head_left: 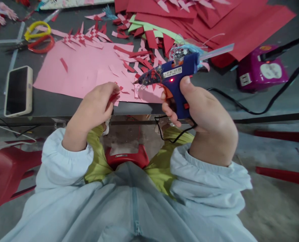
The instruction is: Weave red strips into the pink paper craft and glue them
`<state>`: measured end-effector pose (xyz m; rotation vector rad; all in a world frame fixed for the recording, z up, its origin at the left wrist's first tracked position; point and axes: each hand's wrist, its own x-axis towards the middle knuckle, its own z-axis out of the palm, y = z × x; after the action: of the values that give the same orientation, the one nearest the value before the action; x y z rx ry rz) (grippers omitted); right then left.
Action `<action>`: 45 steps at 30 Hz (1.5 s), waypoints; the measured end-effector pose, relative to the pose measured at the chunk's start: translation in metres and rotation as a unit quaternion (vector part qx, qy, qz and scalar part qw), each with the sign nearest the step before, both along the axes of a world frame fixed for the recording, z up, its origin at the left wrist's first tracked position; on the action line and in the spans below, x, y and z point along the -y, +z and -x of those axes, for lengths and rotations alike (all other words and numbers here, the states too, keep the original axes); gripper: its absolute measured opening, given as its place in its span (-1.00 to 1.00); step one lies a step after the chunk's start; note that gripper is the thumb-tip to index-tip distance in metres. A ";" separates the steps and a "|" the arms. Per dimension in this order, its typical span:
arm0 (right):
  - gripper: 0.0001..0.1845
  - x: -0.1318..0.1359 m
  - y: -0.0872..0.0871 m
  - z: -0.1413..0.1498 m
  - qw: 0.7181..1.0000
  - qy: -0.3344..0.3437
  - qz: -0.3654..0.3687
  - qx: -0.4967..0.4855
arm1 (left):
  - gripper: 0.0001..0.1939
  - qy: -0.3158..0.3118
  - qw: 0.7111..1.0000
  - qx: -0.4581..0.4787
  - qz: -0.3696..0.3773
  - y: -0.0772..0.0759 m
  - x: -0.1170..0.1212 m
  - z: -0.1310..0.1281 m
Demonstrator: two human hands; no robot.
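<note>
Far left of the frame: a phone [17,91] lies on the bench [52,104], below scissors [28,36] with yellow and red handles. A pink sheet [81,67] extends from there to the centre.

Left of centre, at the sheet's lower edge: the left grip [95,102]. Its fingertips are pinched together on a small red-and-pink paper piece [120,89], partly hidden by the fingers; its long axis cannot be determined.

Centre: a small pink strip [136,91] stands directly below the nozzle tip of the glue gun [187,65].

Right of centre: the right grip [207,106] is clamped around the gun's handle. The barrel's long axis runs from upper right to lower left, nozzle toward the left grip. Controlling relation: the paper piece lies left of and slightly below the nozzle tip, near but apart. The left hand is nearer to it.

Far right: a purple box [260,79] sits behind a black cord [245,108].
</note>
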<state>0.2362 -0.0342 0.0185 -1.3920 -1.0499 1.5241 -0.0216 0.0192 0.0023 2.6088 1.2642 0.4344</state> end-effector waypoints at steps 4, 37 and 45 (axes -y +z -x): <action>-0.47 0.000 0.000 0.000 1.000 -0.006 0.010 0.016 | -0.70 -0.011 1.000 0.009 -0.019 0.001 -0.001 -0.001; -0.47 0.001 0.000 -0.003 0.999 0.007 0.008 0.033 | -0.71 -0.029 0.999 0.005 -0.037 -0.005 -0.004 0.000; -0.42 -0.001 0.002 -0.001 1.000 0.010 0.005 0.021 | -0.69 -0.038 0.999 0.005 -0.037 -0.006 -0.003 0.000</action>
<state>0.2372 -0.0337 0.0204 -1.4305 -1.0862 1.5228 -0.0215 0.0221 -0.0034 2.7010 1.1630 0.4893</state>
